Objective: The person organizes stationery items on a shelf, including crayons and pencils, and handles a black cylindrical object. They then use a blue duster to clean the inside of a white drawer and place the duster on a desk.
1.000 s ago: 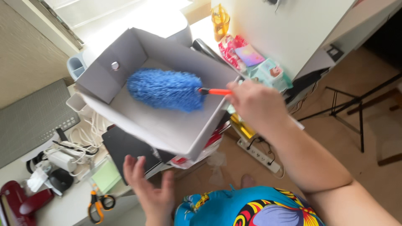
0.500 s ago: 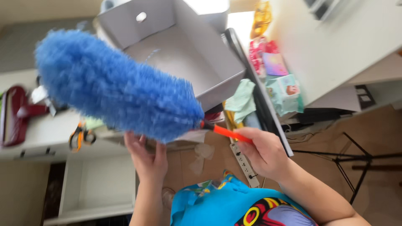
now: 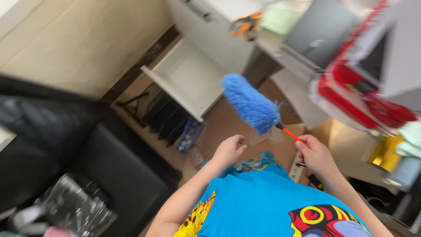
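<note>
Head view: the duster [image 3: 251, 103], blue and fluffy with an orange handle, is now held low in front of the person's body, its head pointing up and left over the brown floor [image 3: 228, 127]. A second ago it lay inside a grey box up on the desk; half a second ago it was lifted close to the camera. It is therefore out of the box and clear of the desk. The right hand [image 3: 316, 154] is closed around the handle end. The left hand [image 3: 228, 151] holds nothing, fingers loosely curled, just below the duster head and not touching it. An open white drawer [image 3: 186, 77] stands beyond the duster. Scissors [image 3: 245, 24] with orange grips lie on the desk edge above. A black seat [image 3: 109, 175] occupies the left.
</note>
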